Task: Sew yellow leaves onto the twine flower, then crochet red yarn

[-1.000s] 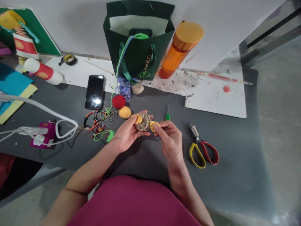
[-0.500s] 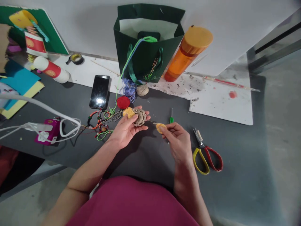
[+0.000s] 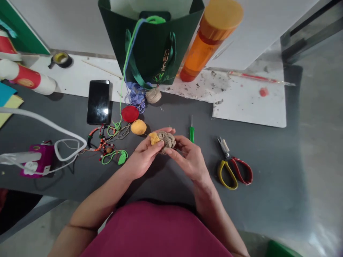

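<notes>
Both hands meet over the dark table on a beige crocheted flower [image 3: 167, 139]. My left hand [image 3: 143, 157] grips it from the left, thumb against a small yellow crocheted piece [image 3: 154, 138] at its edge. My right hand [image 3: 189, 158] closes on the flower's right side, fingers curled round it. A thin thread runs from the flower to a yellow crocheted ball [image 3: 138, 127] lying just left of the hands. A red crocheted disc [image 3: 130, 114] lies behind that ball.
A green-handled crochet hook [image 3: 191, 131] lies beside my right hand, scissors [image 3: 232, 168] with yellow and red handles further right. Behind stand a dark green paper bag [image 3: 150, 43] and an orange bottle [image 3: 207, 43]. A phone [image 3: 98, 102], beaded cords [image 3: 103, 139] and a white cable [image 3: 53, 128] lie left.
My right hand, which had pulled a yellow piece away to the right on its thread, has come back to the flower. The view has shifted lower and closer.
</notes>
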`<act>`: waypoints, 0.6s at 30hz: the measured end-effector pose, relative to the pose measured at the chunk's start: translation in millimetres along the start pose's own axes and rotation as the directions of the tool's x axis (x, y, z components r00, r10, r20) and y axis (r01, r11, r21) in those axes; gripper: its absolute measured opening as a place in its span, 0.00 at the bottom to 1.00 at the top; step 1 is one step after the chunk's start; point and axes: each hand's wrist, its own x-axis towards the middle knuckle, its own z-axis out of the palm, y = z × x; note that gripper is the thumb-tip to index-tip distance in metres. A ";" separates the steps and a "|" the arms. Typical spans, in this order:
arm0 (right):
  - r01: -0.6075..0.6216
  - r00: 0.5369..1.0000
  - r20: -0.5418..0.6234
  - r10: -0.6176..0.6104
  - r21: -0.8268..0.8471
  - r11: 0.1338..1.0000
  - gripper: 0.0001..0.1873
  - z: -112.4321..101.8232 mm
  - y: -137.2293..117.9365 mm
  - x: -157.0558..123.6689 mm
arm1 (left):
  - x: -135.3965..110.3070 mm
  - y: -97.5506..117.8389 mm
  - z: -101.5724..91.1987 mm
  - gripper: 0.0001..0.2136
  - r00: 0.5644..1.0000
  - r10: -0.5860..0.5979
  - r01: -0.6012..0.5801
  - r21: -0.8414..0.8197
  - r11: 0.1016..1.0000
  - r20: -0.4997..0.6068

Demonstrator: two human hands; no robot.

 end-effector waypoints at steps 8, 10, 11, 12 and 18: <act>-0.142 0.980 -0.082 0.182 0.354 0.924 0.16 7.4 13.8 4.6 | 6.1 -3.6 -3.2 0.22 0.996 -0.083 0.082 0.017 0.996 0.032; -0.139 0.969 -0.140 0.205 0.379 0.915 0.16 9.7 14.6 4.3 | 6.8 -4.7 -4.1 0.23 0.998 -0.067 0.066 0.047 0.997 0.021; -0.134 0.964 -0.161 0.210 0.390 0.911 0.16 11.2 14.8 3.8 | 6.9 -5.7 -4.6 0.22 0.999 -0.051 0.051 0.074 0.996 0.001; -0.125 0.961 -0.179 0.211 0.397 0.909 0.16 12.9 15.0 3.2 | 6.8 -7.0 -5.3 0.21 0.999 -0.032 0.035 0.110 0.993 -0.029; -0.105 0.964 -0.197 0.179 0.336 0.936 0.18 19.2 11.8 -2.3 | 4.1 -7.7 -9.3 0.14 0.982 0.083 -0.016 0.362 0.932 -0.171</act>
